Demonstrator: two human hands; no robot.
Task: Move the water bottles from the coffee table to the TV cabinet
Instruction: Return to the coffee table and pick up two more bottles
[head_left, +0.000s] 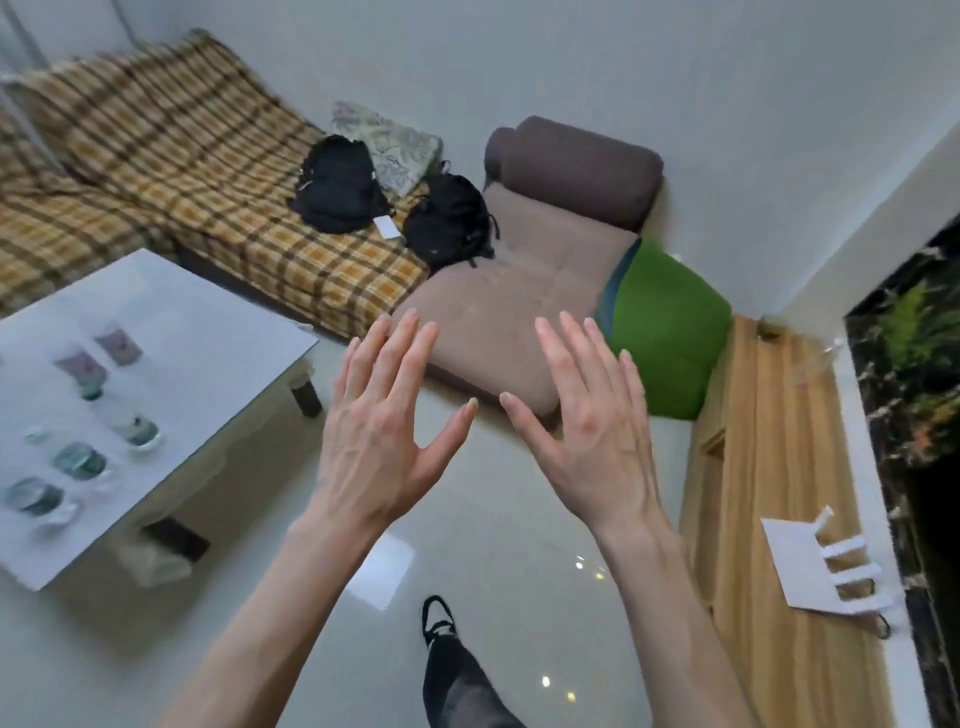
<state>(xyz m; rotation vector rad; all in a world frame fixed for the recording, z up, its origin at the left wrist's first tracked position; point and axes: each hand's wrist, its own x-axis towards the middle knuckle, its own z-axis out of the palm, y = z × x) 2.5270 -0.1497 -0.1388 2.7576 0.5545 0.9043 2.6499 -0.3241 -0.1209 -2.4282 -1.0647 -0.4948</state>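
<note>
- Hovering side by side above the floor: left hand (382, 434) and right hand (587, 426), both spread flat, gripping nothing.
- Water bottles (83, 415) are standing on the coffee table (208, 322), at left.
- TV cabinet (769, 467) is lying at right.

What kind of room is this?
Most likely a home living room: a sofa under a plaid cover, a white coffee table holding water bottles, and a wooden TV cabinet along the wall.

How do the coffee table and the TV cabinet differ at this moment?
The coffee table is white and glossy, on the person's left, with several water bottles on it. The TV cabinet is light wood, on the right, with a white router and no bottles visible. Both have flat tops.
</note>
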